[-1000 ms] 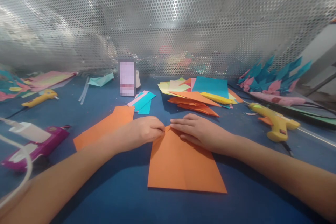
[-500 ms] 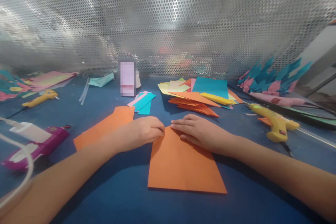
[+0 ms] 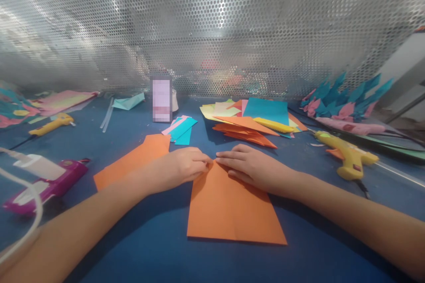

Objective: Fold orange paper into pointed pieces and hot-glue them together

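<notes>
My left hand [image 3: 186, 166], fingers bunched, meets the far edge of the orange sheet [image 3: 232, 212]; I can't tell whether it pinches. My right hand [image 3: 247, 166] lies flat on the sheet, on the blue table [image 3: 142, 243]. Uneven pressure could crease it crookedly; a shifting left forearm [image 3: 106, 212] could drag the second orange paper [image 3: 133, 159].

Two hands [image 3: 189, 166] [image 3: 250, 164], two yellow glue guns [image 3: 49, 125] [image 3: 351, 157], one white charger [image 3: 39, 167].
</notes>
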Tool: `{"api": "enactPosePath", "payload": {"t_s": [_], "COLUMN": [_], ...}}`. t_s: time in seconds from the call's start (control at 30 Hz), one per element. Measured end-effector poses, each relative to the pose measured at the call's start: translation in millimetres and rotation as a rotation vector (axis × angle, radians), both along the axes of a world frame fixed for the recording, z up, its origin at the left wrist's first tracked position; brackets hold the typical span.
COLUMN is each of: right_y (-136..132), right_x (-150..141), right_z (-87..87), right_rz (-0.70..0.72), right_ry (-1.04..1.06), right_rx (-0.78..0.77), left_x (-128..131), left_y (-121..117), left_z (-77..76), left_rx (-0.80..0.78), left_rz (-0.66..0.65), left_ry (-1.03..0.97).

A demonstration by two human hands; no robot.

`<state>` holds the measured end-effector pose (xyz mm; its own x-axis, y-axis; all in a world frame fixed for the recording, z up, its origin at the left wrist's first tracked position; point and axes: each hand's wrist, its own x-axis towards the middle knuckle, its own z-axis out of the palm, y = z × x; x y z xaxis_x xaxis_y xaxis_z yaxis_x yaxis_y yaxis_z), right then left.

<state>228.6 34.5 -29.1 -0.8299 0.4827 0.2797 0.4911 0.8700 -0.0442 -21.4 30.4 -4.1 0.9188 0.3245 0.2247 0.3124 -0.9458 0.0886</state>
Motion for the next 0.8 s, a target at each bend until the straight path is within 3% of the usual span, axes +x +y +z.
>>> {"api": "enactPosePath", "payload": {"t_s": [0.57,0.8], "right_y": [-3.2,-3.2], "right_x": [-3.3,-1.6], "right_z": [3.0,0.5], "right_rz": [-0.071,-0.103], "right_ry": [-0.020,0.029], "right_rx": [0.086,0.043], "left_x": [3.1,1.4], "left_y": [-5.1,-4.0], "left_z": [3.7,2.2], "left_rx": [-0.084,-0.100], "left_rz": [0.086,0.087], "left_ry": [0.045,0.039]}}
